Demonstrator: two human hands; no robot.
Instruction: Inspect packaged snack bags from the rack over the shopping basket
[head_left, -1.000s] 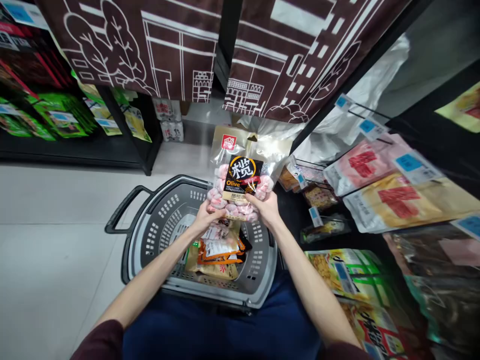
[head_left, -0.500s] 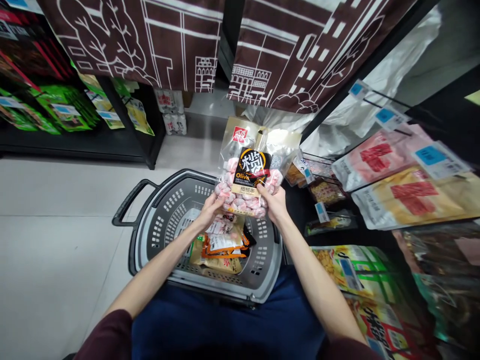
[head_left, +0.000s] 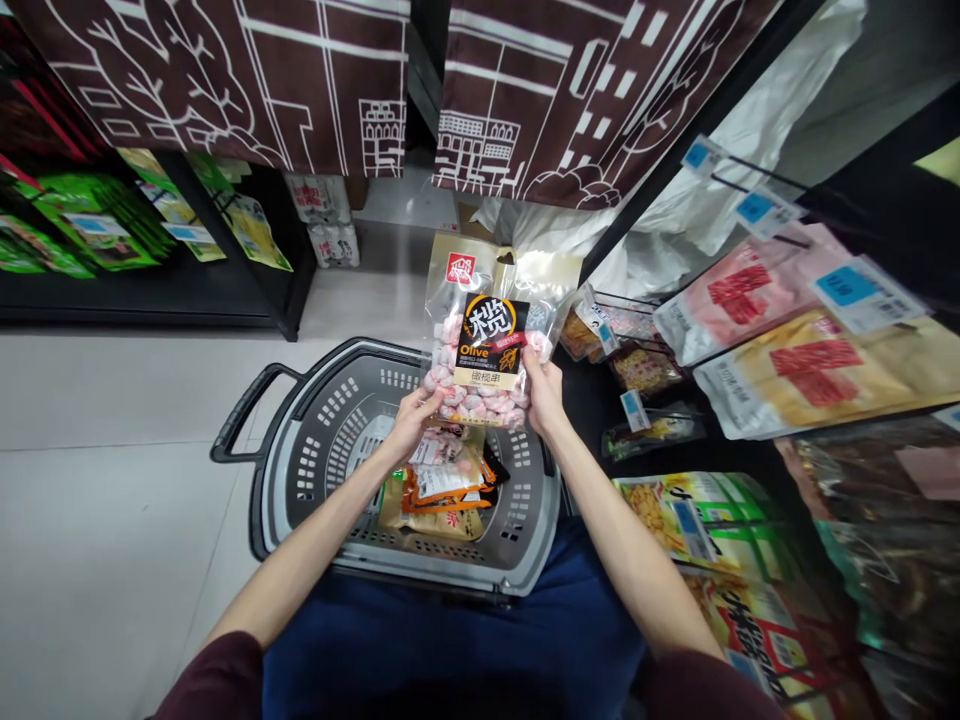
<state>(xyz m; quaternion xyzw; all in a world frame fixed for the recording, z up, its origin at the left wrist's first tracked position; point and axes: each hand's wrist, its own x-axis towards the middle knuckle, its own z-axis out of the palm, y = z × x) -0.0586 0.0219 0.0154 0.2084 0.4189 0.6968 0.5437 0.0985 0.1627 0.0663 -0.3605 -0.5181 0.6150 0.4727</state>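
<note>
Above the grey plastic shopping basket [head_left: 300, 470], our left hand [head_left: 411, 425] and right hand [head_left: 541, 392] each pinch a lower corner of the clear bag of pink sweets [head_left: 487, 340], whose slick film could slip loose.

Snack bag [head_left: 491, 340] above basket [head_left: 315, 450]; packets [head_left: 442, 485] inside; shelf [head_left: 787, 340] right.

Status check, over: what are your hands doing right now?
Left hand and right hand both gripping olive snack bag by its lower corners. Bag upright above grey basket. Other packets in basket beneath.
</note>
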